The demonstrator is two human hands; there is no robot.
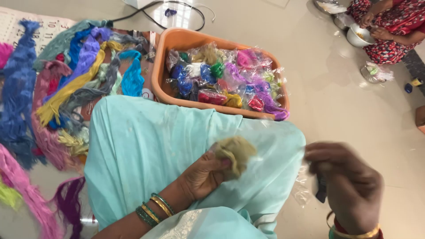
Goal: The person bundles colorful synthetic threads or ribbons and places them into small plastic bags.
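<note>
Over lap: we pinched an olive thread bundle [234,154] in left hand [204,173].
Right hand [347,183]: blurred, grip unclear, beside clear bag [303,190].

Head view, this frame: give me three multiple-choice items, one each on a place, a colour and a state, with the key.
1. Where do the packed thread bundles sit?
A. in the orange tub
B. on a shelf
C. in a metal bowl

2. What colour is the tuft in the left hand?
A. bright blue
B. olive-tan
C. pink

3. What state is the left hand in?
A. open and flat
B. out of view
C. pinched on the tuft

Key: 1 A, the bagged bundles fill the orange tub. 2 B, the tuft is olive-tan. 3 C, the left hand grips it; the right hand is blurred beside a clear plastic bag.
</note>
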